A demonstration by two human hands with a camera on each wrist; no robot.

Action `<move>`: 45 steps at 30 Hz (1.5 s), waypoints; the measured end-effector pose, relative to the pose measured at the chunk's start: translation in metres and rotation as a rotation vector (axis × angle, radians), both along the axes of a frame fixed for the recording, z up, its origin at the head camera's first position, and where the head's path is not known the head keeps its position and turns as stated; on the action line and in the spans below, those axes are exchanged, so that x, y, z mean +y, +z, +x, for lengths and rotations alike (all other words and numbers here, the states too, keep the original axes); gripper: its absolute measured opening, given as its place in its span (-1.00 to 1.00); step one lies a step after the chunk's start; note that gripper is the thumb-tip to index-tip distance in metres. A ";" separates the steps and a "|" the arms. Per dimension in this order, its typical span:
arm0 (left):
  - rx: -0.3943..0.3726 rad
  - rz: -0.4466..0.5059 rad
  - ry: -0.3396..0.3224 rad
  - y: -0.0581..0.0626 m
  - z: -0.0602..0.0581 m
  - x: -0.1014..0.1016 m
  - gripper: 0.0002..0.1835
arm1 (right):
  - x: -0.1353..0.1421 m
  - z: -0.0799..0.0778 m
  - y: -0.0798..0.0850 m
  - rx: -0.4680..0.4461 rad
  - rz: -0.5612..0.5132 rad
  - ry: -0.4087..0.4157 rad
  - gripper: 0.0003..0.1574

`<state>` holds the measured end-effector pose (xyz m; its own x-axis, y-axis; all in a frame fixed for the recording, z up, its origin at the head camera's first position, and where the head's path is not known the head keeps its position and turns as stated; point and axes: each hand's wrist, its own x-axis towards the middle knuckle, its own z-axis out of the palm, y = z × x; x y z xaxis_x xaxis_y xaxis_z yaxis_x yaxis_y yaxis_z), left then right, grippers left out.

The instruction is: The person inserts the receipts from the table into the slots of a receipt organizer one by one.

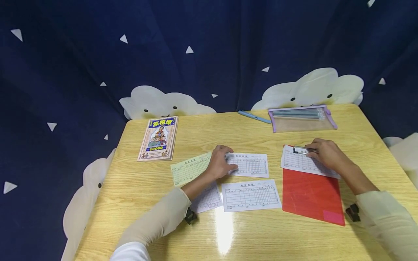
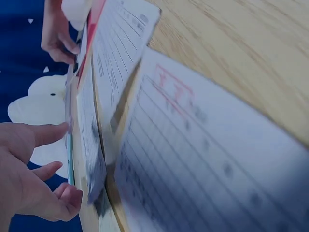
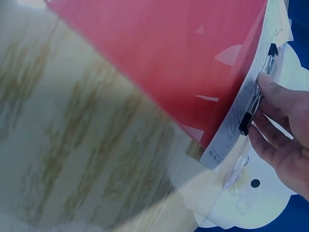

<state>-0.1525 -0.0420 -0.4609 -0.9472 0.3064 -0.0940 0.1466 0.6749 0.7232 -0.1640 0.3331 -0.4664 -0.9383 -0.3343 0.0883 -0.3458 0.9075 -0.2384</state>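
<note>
On the right lies a red clipboard [image 1: 310,194] with a white receipt form [image 1: 294,159] across its top end. My right hand [image 1: 326,154] pinches the clipboard's metal clip [image 3: 258,92], thumb on the near side and fingers behind. My left hand [image 1: 220,162] is spread at the left end of another white form [image 1: 250,165]; in the left wrist view its thumb and fingers stand apart. Nearer to me lies a third white form [image 1: 251,195]. A yellow-green form [image 1: 187,170] and a pale lilac form [image 1: 208,199] are partly hidden by my left arm.
A comic-style book [image 1: 158,139] lies at the back left of the wooden table [image 1: 130,217]. Along the back edge are a blue pen [image 1: 254,116] and a purple-trimmed mesh pencil case [image 1: 300,125] with several slim sticks inside. A dark blue curtain [image 1: 209,29] hangs behind.
</note>
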 end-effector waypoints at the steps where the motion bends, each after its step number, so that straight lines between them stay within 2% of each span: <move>1: -0.008 0.001 0.010 0.000 0.000 -0.004 -0.40 | 0.000 0.000 0.000 0.002 -0.001 0.001 -0.64; 7: -0.023 -0.008 0.071 -0.003 -0.002 -0.017 -0.42 | 0.000 0.000 -0.001 0.029 -0.010 0.012 -0.66; 13: -0.022 -0.056 0.088 -0.006 -0.003 -0.018 -0.45 | 0.000 0.000 -0.002 0.068 -0.021 0.036 -0.68; 19: -0.033 -0.014 0.078 -0.009 -0.004 -0.015 -0.57 | 0.003 0.002 -0.002 0.053 -0.003 0.018 -0.67; 26: -0.004 -0.014 0.035 -0.008 -0.004 -0.013 -0.60 | 0.004 0.002 -0.001 -0.009 -0.006 -0.027 -0.64; 30: 0.003 0.018 0.018 -0.005 -0.005 -0.013 -0.66 | 0.004 0.002 -0.002 0.000 -0.006 -0.022 -0.65; 37: -0.024 0.058 0.044 -0.003 -0.006 -0.018 -0.75 | 0.002 0.002 -0.001 -0.009 -0.007 -0.023 -0.64; 43: -0.125 0.169 0.094 0.000 -0.007 -0.022 -0.72 | 0.000 0.001 -0.001 -0.032 -0.008 -0.031 -0.63; 45: -0.137 0.201 0.107 0.002 -0.008 -0.024 -0.72 | 0.000 0.001 -0.001 -0.035 -0.007 -0.034 -0.62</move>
